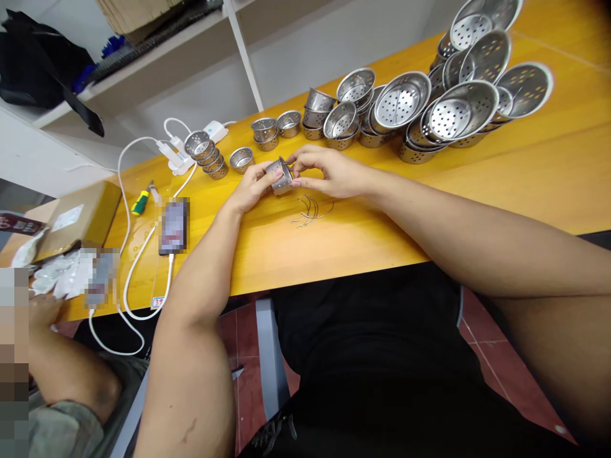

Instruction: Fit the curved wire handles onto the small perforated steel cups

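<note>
My left hand (254, 186) is closed around a small perforated metal strainer cup (280, 180), which is tilted on its side just above the table. The fingers of my right hand (329, 170) pinch at the cup's rim on its right side; a thin wire may be between them, but it is too small to make out. Several thin curved wires (309, 211) lie on the wood just in front of the cup. Behind my hands stand a single small cup (241, 159) and a pair of stacked cups (265, 132).
Stacks of perforated metal cups (403, 102) line the table's back right. At left are another cup stack (206, 154), a power strip (181, 159) with white cables, a phone (174, 226), a green-yellow screwdriver (141, 200) and a cardboard box (83, 216). Another person's arm (71, 362) rests at far left.
</note>
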Demonstrator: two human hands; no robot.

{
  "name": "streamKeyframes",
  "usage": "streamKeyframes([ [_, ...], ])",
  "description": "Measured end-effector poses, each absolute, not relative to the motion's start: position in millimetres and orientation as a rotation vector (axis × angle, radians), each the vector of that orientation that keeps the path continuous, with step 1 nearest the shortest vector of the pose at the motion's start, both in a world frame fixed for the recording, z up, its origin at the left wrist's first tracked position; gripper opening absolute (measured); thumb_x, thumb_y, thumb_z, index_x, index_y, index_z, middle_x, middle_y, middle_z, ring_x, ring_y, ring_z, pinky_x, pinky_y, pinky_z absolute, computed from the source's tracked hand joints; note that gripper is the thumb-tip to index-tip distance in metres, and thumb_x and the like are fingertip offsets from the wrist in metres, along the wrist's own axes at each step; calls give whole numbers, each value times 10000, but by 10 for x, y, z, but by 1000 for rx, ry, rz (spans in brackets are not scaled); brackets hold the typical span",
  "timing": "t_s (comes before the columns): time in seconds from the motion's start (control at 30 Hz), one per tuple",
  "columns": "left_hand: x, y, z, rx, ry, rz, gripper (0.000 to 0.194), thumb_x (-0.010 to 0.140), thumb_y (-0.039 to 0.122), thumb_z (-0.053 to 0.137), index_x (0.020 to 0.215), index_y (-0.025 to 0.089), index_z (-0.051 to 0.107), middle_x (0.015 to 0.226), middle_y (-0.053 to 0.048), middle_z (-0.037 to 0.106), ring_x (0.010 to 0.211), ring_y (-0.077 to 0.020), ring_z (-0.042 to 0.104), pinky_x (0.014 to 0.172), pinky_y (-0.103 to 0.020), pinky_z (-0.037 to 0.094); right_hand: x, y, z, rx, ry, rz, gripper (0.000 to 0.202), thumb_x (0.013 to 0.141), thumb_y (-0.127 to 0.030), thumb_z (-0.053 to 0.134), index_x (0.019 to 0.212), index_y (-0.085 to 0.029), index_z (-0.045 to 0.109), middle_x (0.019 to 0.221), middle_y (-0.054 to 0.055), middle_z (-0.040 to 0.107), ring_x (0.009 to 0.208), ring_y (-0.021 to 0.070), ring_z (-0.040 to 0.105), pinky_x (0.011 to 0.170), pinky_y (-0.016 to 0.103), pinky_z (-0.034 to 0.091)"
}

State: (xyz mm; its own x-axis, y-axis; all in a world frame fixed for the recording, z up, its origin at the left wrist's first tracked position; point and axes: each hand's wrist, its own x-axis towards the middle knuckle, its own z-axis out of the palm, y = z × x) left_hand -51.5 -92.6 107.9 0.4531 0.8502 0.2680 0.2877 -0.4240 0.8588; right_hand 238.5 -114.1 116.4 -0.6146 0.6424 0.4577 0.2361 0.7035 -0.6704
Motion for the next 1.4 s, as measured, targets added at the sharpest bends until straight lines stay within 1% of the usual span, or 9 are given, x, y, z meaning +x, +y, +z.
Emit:
streamKeyframes([
  [0.13, -547, -921, 1095, 1800, 834, 857, 778, 876, 1031, 946, 1073, 281, 878, 972, -30, 816, 879, -225, 780, 914, -422, 722, 2365, -1143, 1144, -686, -2161, 728, 274, 1168, -563, 833, 1108, -297, 810, 1447, 158, 835, 1437, 430, 760, 1379, 676, 567],
  [0.4, -569, -930, 1163, 1844, 814, 816, 742, 913, 992, 961, 1142, 287, 925, 1042, -34, 866, 945, -241, 822, 992, -453, 707, 2344, -1090, 1142, -669, -2101, 870, 414, 1133, -701, 879, 1052, -302, 801, 1386, 148, 857, 1414, 417, 768, 1328, 641, 631],
  [0.6, -589, -973, 1232, 1821, 846, 807, 768, 852, 1001, 1001, 1126, 289, 908, 1162, -63, 937, 1171, -357, 906, 1282, -686, 710, 2394, -1104, 1238, -554, -2023, 1115, 645, 967, -913, 986, 1029, -302, 788, 1468, 170, 868, 1470, 427, 777, 1360, 682, 625],
  [0.8, -719, -788, 1126, 1816, 1048, 1060, 1048, 699, 1166, 951, 1228, 275, 798, 1264, -131, 876, 1372, -447, 898, 1380, -755, 690, 2479, -1149, 1281, -570, -2004, 1022, 621, 1039, -963, 877, 1140, -353, 825, 1491, 154, 859, 1645, 434, 665, 1375, 702, 594],
  [0.93, -971, -441, 907, 1875, 1188, 1434, 1238, 695, 1152, 971, 1543, 328, 603, 1677, -176, 752, 1662, -419, 766, 1504, -631, 604, 2521, -1146, 1204, -621, -2245, 840, 480, 1086, -760, 891, 1071, -285, 819, 1586, 197, 797, 1540, 441, 739, 1416, 690, 542],
  [1.03, -1181, -210, 774, 1965, 1370, 1570, 1158, 780, 996, 1052, 1599, 340, 563, 1752, -172, 645, 1720, -399, 695, 1525, -592, 583, 2509, -1150, 1151, -619, -2421, 852, 398, 1075, -650, 865, 1043, -256, 819, 1554, 206, 781, 1462, 437, 775, 1381, 687, 557],
  [1.13, -1318, -77, 714, 2007, 1609, 1556, 992, 821, 623, 1193, 1571, 307, 625, 1696, -158, 654, 1755, -410, 639, 1589, -598, 497, 2472, -1166, 1129, -642, -2493, 868, 385, 1062, -633, 849, 1034, -250, 820, 1542, 198, 781, 1406, 418, 782, 1330, 648, 590],
  [1.23, -1350, -13, 693, 1976, 1726, 1469, 864, 872, 306, 1151, 1562, 269, 633, 1670, -159, 690, 1729, -399, 660, 1600, -577, 458, 2445, -1178, 1124, -655, -2512, 872, 377, 1049, -633, 856, 1037, -256, 834, 1533, 183, 787, 1384, 410, 792, 1307, 623, 604],
  [1.4, -1281, 26, 666, 1833, 1810, 1415, 714, 953, 246, 1081, 1493, 222, 613, 1703, -217, 689, 1694, -382, 696, 1554, -507, 496, 2438, -1178, 1110, -666, -2526, 879, 383, 1047, -639, 853, 1051, -256, 852, 1537, 184, 787, 1386, 416, 800, 1301, 627, 610],
])
